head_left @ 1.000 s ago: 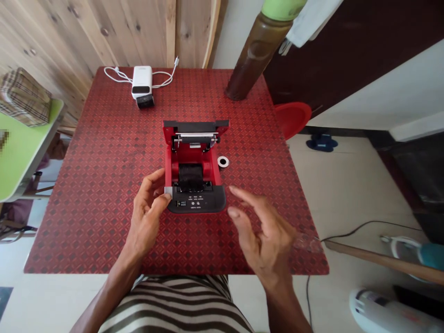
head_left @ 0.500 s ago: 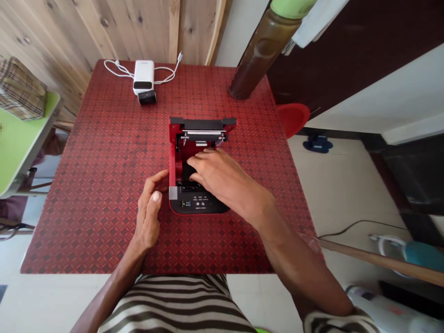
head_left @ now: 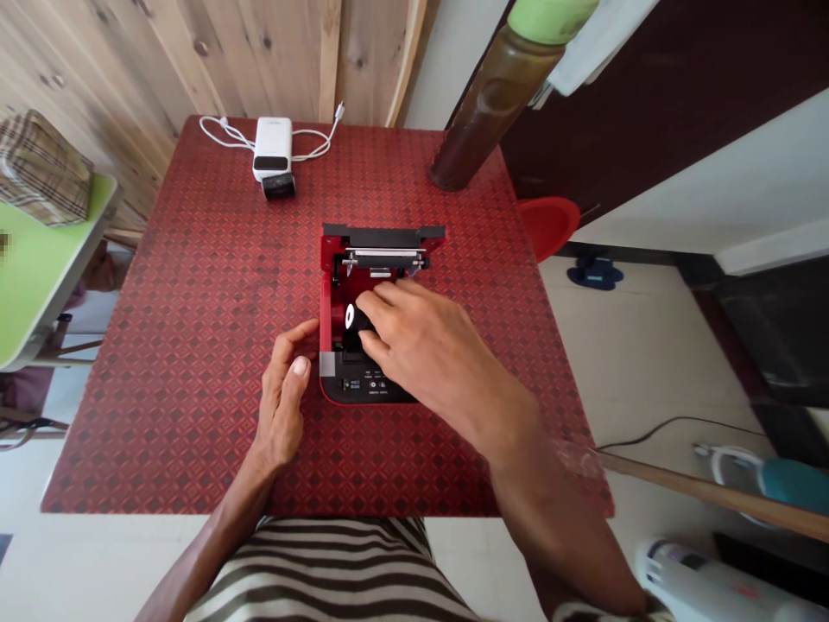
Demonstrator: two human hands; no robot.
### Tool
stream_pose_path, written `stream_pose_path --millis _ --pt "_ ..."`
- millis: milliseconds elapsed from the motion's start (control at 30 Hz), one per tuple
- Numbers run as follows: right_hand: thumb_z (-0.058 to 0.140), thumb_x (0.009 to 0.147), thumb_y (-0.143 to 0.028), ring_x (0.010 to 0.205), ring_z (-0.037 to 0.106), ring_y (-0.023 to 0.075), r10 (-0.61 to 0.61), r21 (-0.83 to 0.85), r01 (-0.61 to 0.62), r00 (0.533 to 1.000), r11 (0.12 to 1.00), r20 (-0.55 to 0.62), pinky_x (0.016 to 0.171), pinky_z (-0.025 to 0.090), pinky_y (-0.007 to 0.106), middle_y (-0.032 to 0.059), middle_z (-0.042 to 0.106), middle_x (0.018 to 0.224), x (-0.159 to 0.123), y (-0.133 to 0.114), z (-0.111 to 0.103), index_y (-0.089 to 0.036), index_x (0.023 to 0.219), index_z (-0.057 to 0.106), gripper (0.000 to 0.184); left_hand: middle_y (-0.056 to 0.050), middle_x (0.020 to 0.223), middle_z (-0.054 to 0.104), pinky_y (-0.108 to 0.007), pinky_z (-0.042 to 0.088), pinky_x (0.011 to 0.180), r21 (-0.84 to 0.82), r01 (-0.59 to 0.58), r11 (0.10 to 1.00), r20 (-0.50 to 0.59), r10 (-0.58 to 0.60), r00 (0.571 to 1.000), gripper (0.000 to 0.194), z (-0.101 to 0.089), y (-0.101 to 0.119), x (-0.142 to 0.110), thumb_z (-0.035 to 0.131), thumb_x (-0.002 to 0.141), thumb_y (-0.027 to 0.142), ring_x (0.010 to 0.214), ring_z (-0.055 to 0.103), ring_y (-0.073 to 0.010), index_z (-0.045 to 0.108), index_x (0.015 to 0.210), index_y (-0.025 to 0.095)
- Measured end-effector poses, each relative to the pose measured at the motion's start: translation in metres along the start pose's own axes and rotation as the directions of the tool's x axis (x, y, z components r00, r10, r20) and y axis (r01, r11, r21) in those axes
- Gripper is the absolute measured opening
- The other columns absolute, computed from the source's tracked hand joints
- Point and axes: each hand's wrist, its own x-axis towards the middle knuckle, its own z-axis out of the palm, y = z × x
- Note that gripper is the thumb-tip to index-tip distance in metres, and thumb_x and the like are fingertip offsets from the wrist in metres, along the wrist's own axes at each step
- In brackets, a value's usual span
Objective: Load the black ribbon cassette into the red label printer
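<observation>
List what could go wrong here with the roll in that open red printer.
1. The right hand grips the black roll by fingertips only, inside the narrow bay of the red printer; it might slip or seat crooked.
2. The left hand only rests against the printer's front corner, so a hard push could slide the printer across the table.
3. The fingers sit close under the metal bar of the open lid and could catch on it.

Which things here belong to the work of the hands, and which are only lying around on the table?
In use:
- red printer, lid open
- black roll, gripped by the right hand
- left hand, against the printer's left side

Lying about:
- white power bank with cable
- small black device
- brown bottle
- red table
</observation>
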Motion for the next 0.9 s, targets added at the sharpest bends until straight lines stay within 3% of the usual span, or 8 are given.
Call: stream_pose_path --millis 67,133,200,267,433,500,600,900 --pt "0.067 0.107 -0.009 0.103 0.081 0.0315 0.010 0.079 0.005 0.981 0.997 -0.195 0.091 0.065 0.044 0.0123 0.085 0.109 -0.019 0.004 -0.002 -0.017 0.111 0.080 0.015 -0.016 0.157 0.075 -0.063 0.054 0.124 0.012 0.015 1.000 0.001 -0.015 1.000 0.061 0.000 0.002 0.000 0.057 0.115 0.068 0.143 0.072 -0.0391 0.071 0.155 0.024" --pt "0.073 0.105 -0.014 0.100 0.081 0.0283 0.083 0.224 0.008 0.915 0.975 -0.394 0.092 0.066 0.043 0.0090 0.086 0.111 -0.042 0.015 -0.002 -0.020 0.116 0.080 0.015 -0.016 0.155 0.076 -0.063 0.054 0.123 0.020 0.030 0.999 -0.004 -0.030 1.000 0.061 -0.001 0.003 -0.001 0.057 0.116 0.068 0.142 0.073 -0.0391 0.071 0.155 0.024" --pt "0.080 0.103 -0.020 0.095 0.080 0.0250 0.196 0.382 0.003 0.854 0.924 -0.482 0.091 0.066 0.043 0.0044 0.087 0.110 -0.065 0.030 0.005 -0.026 0.122 0.081 0.021 -0.015 0.156 0.076 -0.062 0.055 0.122 0.035 0.031 0.999 -0.009 -0.031 0.999 0.061 -0.002 0.002 -0.001 0.056 0.116 0.068 0.141 0.073 -0.0394 0.071 0.155 0.024" --pt "0.087 0.098 -0.026 0.096 0.078 0.0244 0.379 0.562 -0.064 0.800 0.825 -0.465 0.088 0.065 0.043 0.0015 0.086 0.109 -0.086 0.043 0.020 -0.032 0.122 0.083 0.025 -0.014 0.157 0.075 -0.060 0.055 0.120 0.051 0.018 0.999 -0.012 -0.018 1.000 0.061 -0.003 0.001 -0.001 0.056 0.116 0.067 0.141 0.073 -0.0391 0.071 0.156 0.025" --pt "0.091 0.091 -0.035 0.098 0.080 0.0231 0.746 0.897 -0.079 0.590 0.435 -0.310 0.090 0.067 0.040 0.0017 0.084 0.107 -0.116 0.055 0.082 -0.031 0.116 0.084 0.027 -0.013 0.154 0.076 -0.058 0.058 0.119 0.080 -0.002 0.997 -0.026 0.004 1.000 0.060 -0.005 -0.003 0.000 0.056 0.115 0.069 0.140 0.073 -0.0382 0.072 0.154 0.026" --pt "0.089 0.091 -0.037 0.100 0.083 0.0241 0.760 0.914 -0.137 0.609 0.382 -0.227 0.094 0.069 0.042 0.0028 0.087 0.108 -0.120 0.050 0.103 -0.030 0.118 0.083 0.028 -0.013 0.150 0.078 -0.059 0.059 0.119 0.100 0.001 0.995 -0.038 0.003 0.999 0.061 -0.005 -0.005 0.000 0.056 0.114 0.071 0.139 0.074 -0.0386 0.073 0.153 0.026" --pt "0.081 0.094 -0.036 0.101 0.084 0.0253 0.701 0.879 -0.219 0.694 0.423 -0.164 0.097 0.069 0.044 0.0050 0.089 0.114 -0.119 0.042 0.117 -0.028 0.120 0.082 0.027 -0.013 0.149 0.078 -0.060 0.058 0.121 0.114 -0.002 0.993 -0.055 0.008 0.998 0.061 -0.005 -0.007 0.001 0.057 0.113 0.071 0.140 0.073 -0.0391 0.074 0.152 0.026" --pt "0.076 0.094 -0.026 0.108 0.086 0.0286 0.575 0.821 -0.246 0.810 0.515 -0.118 0.104 0.069 0.051 0.0078 0.091 0.126 -0.119 0.040 0.107 -0.028 0.127 0.083 0.035 -0.012 0.149 0.078 -0.057 0.062 0.114 0.145 0.007 0.989 -0.052 0.000 0.999 0.063 -0.008 -0.009 0.001 0.055 0.113 0.072 0.136 0.074 -0.0386 0.073 0.153 0.026"
